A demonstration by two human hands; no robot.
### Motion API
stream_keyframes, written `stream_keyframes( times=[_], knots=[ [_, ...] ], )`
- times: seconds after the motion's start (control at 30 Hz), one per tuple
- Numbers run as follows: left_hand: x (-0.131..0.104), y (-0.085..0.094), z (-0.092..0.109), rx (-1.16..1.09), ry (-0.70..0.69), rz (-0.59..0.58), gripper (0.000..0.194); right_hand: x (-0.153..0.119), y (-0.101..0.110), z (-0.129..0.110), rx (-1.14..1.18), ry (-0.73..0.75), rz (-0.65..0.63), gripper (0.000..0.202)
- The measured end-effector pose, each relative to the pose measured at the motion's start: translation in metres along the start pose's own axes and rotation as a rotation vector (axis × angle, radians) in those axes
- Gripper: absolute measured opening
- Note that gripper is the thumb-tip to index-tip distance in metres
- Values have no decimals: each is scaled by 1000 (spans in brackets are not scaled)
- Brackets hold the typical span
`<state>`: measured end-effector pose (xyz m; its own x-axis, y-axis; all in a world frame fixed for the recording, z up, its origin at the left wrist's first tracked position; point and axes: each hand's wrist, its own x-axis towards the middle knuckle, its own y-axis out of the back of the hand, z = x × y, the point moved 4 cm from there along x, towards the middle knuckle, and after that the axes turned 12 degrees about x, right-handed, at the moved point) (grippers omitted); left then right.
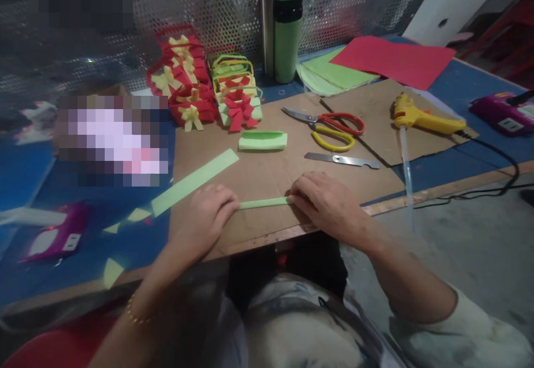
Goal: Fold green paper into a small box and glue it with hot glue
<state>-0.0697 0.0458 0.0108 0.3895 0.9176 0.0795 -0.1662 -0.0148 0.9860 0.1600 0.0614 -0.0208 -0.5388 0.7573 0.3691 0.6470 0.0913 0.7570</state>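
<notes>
A narrow light green paper strip (265, 204) lies across the cardboard near the table's front edge. My left hand (212, 207) has its fingers closed on the strip's left end. At the other end, my right hand (315, 198) pinches it, fingers bent together. Just beyond my left hand, a wider flat green paper strip (196, 181) rests at a slant. A small folded green paper box (262, 141) sits past the held strip. To its right are a metal blade (342, 160) and scissors (319, 123) with one red and one yellow handle.
Red paper baskets with yellow bows (189, 87) and green and yellow ones (237, 95) stand at the back. Behind them are a green tumbler (287, 39) and a steel flask (267, 17). A yellow glue gun (429, 120) with a cord lies right, near red paper (392, 59).
</notes>
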Motion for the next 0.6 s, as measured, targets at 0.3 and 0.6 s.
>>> stream_keyframes(
  times=[0.3,0.6],
  knots=[
    [4,-6,-3,4,119,-41,13,1,1,3,12,-57,-11,10],
    [3,-4,4,128,80,-44,15,2,0,3,33,-87,-9,9]
  ],
)
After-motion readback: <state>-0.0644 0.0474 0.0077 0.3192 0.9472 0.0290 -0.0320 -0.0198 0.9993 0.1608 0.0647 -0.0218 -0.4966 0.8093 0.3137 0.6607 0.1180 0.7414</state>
